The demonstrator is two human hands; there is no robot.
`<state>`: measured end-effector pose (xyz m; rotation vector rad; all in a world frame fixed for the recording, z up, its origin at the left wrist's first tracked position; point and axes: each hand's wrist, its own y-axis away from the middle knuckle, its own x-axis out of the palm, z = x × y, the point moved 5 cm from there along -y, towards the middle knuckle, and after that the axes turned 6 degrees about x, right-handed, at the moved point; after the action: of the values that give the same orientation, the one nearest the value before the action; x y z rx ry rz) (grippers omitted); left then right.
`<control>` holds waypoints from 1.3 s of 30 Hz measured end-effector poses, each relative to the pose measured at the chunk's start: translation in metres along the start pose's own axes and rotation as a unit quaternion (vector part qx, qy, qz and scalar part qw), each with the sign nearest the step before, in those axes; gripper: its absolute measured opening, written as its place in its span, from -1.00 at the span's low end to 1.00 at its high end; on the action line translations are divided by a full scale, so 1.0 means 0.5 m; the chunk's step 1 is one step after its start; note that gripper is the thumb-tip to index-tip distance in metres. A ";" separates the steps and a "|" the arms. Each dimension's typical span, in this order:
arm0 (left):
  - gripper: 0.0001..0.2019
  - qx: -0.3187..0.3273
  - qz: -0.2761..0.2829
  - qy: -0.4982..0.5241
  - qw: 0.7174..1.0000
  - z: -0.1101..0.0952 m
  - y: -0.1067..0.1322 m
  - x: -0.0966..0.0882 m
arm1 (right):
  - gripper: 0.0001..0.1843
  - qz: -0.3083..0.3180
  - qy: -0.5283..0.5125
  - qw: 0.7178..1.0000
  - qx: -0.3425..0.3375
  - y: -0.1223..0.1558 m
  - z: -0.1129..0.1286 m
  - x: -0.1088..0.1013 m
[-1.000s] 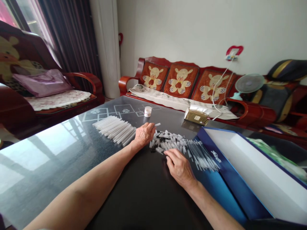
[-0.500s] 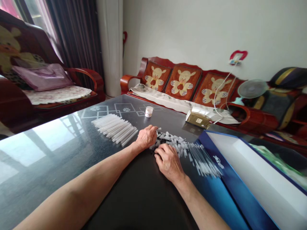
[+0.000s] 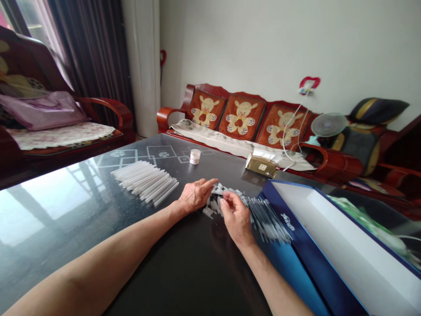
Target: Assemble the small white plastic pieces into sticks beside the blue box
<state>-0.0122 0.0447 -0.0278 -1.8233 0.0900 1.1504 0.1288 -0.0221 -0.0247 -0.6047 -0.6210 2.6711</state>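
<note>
My left hand (image 3: pixel 196 195) is at the near left side of a pile of small white and black plastic pieces (image 3: pixel 213 206), its fingers stretched out towards the right. At the pile's right side, my right hand (image 3: pixel 238 217) has thumb and fingertips pinched on a small white plastic piece (image 3: pixel 217 192) that looks like a pen cap. Left of my hands lies a row of white pen barrels (image 3: pixel 144 182). Slim dark pen refills with clear ends (image 3: pixel 269 219) lie to the right of my right hand, beside the blue box.
A long blue box with a white inside (image 3: pixel 315 210) takes up the right of the dark glossy table (image 3: pixel 158 272). Further back are a small white round tub (image 3: pixel 195 156) and a tissue pack (image 3: pixel 262 164). A wooden sofa (image 3: pixel 243 116) stands beyond the table.
My right hand has lifted and turned, now pinching a small white piece between its fingertips. My left hand's fingers have straightened out. The view has swung slightly to the right.
</note>
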 end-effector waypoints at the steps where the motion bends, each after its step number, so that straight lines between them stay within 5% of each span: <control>1: -0.66 0.010 0.003 0.001 1.000 -0.006 0.000 -0.001 | -0.74 -0.004 -0.041 0.998 0.040 -0.007 -0.012 -0.004; 5: -0.68 0.050 0.014 0.015 0.999 -0.032 -0.001 -0.007 | -0.67 -0.003 -0.214 0.961 0.176 -0.020 -0.049 -0.004; 9: -0.69 0.084 0.021 0.032 0.996 -0.053 -0.002 -0.012 | -0.65 -0.004 -0.311 0.923 0.225 -0.020 -0.062 0.003; 22: -0.67 0.090 0.026 0.025 0.995 -0.063 -0.002 -0.016 | -0.67 -0.006 -0.262 0.941 0.214 -0.020 -0.066 0.000; 26: -0.66 0.057 0.003 0.008 0.998 -0.043 -0.004 -0.015 | -0.75 0.015 -0.131 0.979 0.153 -0.027 -0.047 -0.020; 29: -0.66 0.016 -0.017 -0.002 1.000 -0.021 -0.006 -0.015 | -0.88 0.074 0.051 0.996 0.020 -0.025 -0.007 -0.026; 33: -0.67 0.001 -0.029 0.002 1.000 -0.010 -0.006 -0.015 | -0.83 0.170 0.234 0.951 -0.111 0.001 0.028 -0.008; 39: -0.67 0.001 -0.035 0.007 0.999 -0.008 -0.004 -0.012 | -0.84 0.189 0.323 0.918 -0.129 0.018 0.036 0.007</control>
<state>-0.0118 0.0403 -0.0218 -1.8186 0.0365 1.0877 0.1152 -0.0346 -0.0154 -1.7419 -0.7076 2.4717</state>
